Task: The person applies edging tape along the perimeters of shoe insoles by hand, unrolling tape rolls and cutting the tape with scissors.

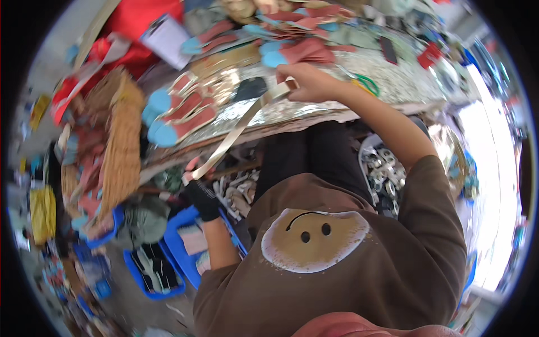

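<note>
Okay, my right hand (pixel 296 83) pinches a pale strip (pixel 234 132), fingertips partly hidden; my left hand (pixel 196 181), dark-gloved, grips its lower end, fingers blurry. Right of my right hand: green-handled scissors (pixel 368 80), blades unclear. Beyond: red-and-blue cutouts (pixel 306 51), overlapping, uncountable.

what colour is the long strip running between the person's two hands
The strip is pale cream; it shows best in the head view.
</note>
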Tool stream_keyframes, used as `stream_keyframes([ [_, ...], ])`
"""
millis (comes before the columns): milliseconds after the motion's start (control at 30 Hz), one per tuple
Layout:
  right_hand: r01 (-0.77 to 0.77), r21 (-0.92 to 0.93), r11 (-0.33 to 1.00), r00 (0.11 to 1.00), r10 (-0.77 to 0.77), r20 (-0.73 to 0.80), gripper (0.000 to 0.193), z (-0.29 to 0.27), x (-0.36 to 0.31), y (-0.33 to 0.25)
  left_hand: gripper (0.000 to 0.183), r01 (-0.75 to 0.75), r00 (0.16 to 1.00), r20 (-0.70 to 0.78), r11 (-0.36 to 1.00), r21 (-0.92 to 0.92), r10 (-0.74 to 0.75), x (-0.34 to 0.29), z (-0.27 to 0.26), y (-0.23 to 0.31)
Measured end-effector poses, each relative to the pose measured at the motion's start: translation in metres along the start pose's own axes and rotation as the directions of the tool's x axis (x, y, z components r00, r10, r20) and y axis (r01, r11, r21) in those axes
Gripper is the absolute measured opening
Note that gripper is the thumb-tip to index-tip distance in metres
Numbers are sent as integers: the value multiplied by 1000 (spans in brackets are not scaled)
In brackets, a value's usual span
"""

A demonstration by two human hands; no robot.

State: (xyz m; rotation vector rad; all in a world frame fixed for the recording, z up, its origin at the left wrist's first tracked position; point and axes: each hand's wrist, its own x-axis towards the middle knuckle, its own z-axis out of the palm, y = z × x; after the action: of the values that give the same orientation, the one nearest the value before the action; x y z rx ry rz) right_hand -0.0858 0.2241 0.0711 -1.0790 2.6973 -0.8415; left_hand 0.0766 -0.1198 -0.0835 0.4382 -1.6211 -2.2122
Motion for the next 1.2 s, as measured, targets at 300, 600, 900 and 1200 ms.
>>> stream_keyframes([
  [300,-176,776,605,984,140,114,33,20,-204,10,26,-448,870,396,809,380,295,69,5,21],
  [600,-301,13,953,935,298,-193,24,23,-334,85,33,-6,923,384,998,55,-15,54,206,102],
  [900,-837,-266,478,360,116,-926,40,-139,-420,315,7,-810,99,986,587,-1,137,-69,374,1],
  [1200,-907,-361,216,411,273,-870,39,-236,-420,491,12,-797,17,990,599,-72,141,-97,509,-66],
])
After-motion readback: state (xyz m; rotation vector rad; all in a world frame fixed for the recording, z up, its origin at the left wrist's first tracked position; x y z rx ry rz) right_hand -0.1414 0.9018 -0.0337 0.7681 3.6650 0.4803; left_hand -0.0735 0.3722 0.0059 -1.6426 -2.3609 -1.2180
